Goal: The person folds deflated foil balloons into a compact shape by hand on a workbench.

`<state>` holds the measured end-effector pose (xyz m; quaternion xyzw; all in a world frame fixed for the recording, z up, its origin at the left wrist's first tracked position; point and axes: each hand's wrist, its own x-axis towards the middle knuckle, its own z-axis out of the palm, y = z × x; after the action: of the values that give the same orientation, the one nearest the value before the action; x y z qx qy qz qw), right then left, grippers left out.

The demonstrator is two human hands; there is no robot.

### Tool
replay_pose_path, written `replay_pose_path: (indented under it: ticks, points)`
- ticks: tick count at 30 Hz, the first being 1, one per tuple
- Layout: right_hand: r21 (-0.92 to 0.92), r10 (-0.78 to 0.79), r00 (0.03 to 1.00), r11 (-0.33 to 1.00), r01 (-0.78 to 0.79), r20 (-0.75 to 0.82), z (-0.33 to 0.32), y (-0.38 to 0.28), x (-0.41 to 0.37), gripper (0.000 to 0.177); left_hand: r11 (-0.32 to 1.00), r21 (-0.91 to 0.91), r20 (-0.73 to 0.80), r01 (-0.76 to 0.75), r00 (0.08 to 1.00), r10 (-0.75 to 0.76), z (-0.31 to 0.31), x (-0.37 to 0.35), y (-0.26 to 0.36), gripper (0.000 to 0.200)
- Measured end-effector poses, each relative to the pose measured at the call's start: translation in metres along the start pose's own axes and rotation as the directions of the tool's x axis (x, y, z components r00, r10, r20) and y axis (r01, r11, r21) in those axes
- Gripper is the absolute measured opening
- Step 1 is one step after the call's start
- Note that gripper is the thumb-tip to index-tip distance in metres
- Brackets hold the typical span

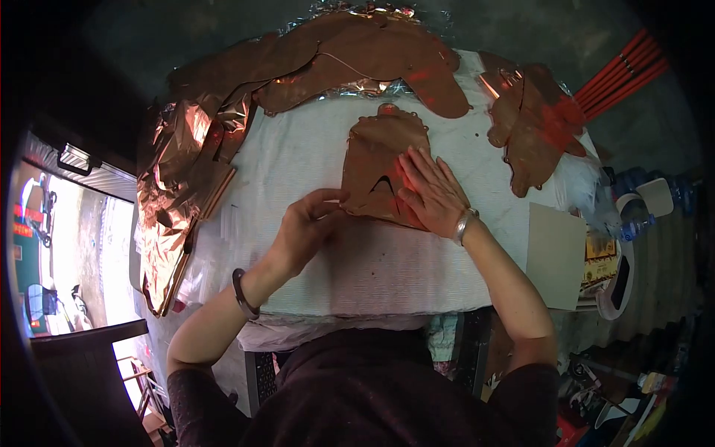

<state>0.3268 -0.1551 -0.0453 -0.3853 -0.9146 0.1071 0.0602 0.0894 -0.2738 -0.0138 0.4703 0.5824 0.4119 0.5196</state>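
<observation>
The right hand lies flat and open, fingers spread, palm down on the lower right part of the copper sheet, pinning it to the white cloth that covers the table. The left hand is curled shut at the sheet's left edge, fingertips pinched together. A thin pale sliver shows at the fingertips, but I cannot tell whether it is a fine tool or only the sheet's rim catching light. The sheet sits near the middle of the cloth, just in front of the person, with both hands touching it.

As for progress, the sheet already has a scalloped outline along its top and a dark curved mark near its middle, beside the right hand's fingers (a cut or a drawn line, too small to say). The rest of its face looks plain, so I judge the work on this piece partly done.

Further out, large shaped copper pieces lie overlapped along the far edge on silver foil, and another shaped cluster lies to the right. These look already cut. Crumpled copper foil is heaped at the left. A pale card lies near the right forearm, and red rods lie beyond the far right corner.
</observation>
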Motion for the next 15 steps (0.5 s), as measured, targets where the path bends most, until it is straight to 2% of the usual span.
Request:
replay_pose_path:
  ticks: [2, 5, 7, 11, 13, 14, 15]
  points:
    - [-0.002, -0.014, 1.0, 1.0, 0.014, -0.009, 0.001, 0.002, 0.0, 0.067, 0.945, -0.296, 0.075, 0.138, 0.99, -0.121, 0.001, 0.001, 0.002, 0.032]
    - [0.089, -0.016, 0.996, 0.996, 0.024, -0.087, 0.0, 0.005, -0.003, 0.064, 0.955, -0.267, 0.061, 0.126, 0.992, -0.114, 0.004, 0.003, -0.003, 0.034]
    - [0.199, -0.043, 0.985, 0.977, 0.077, -0.166, -0.008, -0.003, -0.014, 0.055, 0.96, -0.245, 0.057, 0.138, 0.99, -0.127, 0.004, 0.004, 0.0, 0.034]
    - [0.239, -0.117, 0.969, 0.956, 0.17, -0.219, -0.015, -0.007, -0.036, 0.056, 0.976, -0.177, 0.049, 0.129, 0.991, -0.122, 0.005, 0.005, 0.0, 0.036]
    - [0.383, -0.008, 0.968, 0.918, 0.107, -0.252, -0.023, -0.013, -0.048, 0.055, 0.979, -0.173, 0.033, 0.107, 0.994, -0.102, 0.007, 0.003, 0.001, 0.037]
    - [0.379, -0.009, 0.968, 0.919, 0.107, -0.25, -0.025, -0.016, -0.052, 0.055, 0.982, -0.169, 0.013, 0.085, 0.996, -0.084, 0.009, 0.001, 0.002, 0.038]
    - [0.49, 0.136, 0.965, 0.872, -0.009, -0.225, -0.026, -0.019, -0.056, 0.054, 0.982, -0.171, 0.014, 0.083, 0.997, -0.082, 0.01, -0.002, 0.003, 0.038]
